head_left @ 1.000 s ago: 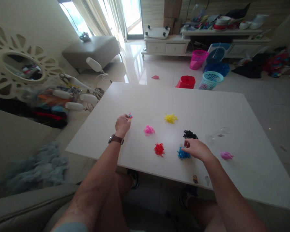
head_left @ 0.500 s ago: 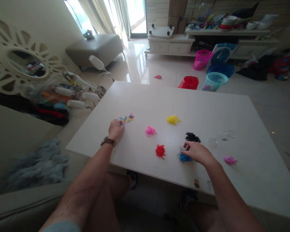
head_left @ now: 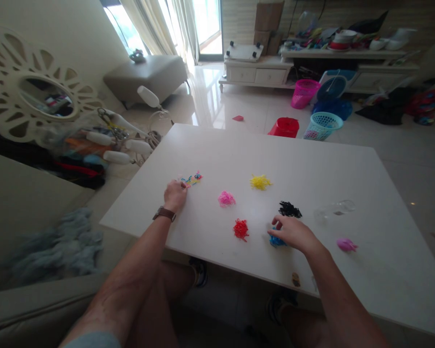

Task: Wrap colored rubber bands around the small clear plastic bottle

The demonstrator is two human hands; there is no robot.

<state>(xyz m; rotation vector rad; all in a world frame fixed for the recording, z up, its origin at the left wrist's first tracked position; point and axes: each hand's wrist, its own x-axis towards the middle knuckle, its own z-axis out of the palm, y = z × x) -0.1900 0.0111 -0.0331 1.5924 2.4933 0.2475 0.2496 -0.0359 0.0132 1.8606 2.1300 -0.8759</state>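
On the white table (head_left: pixel 311 159) lie small heaps of thin loops: pink (head_left: pixel 225 198), yellow (head_left: pixel 260 181), red (head_left: pixel 240 229), black (head_left: pixel 289 209), blue (head_left: pixel 275 240) and a purple one (head_left: pixel 346 244) further right. My left hand (head_left: pixel 175 195), with a brown watch on its wrist, rests closed at the near end of a short multicoloured chain of loops (head_left: pixel 191 180). My right hand (head_left: pixel 293 232) lies over the blue heap with its fingers curled down into it; whether they pinch a loop is hidden.
A clear plastic piece (head_left: pixel 334 209) lies right of the black heap. On the floor beyond the table stand a red tub (head_left: pixel 284 127), a teal basket (head_left: pixel 323 124) and a pink basket (head_left: pixel 304 93). A sofa edge and a grey fluffy rug (head_left: pixel 54 246) are at my left.
My left hand drew back toward me, leaving the coloured chain stretched out on the table. My right hand stayed on the blue heap, its fingers shifting slightly.
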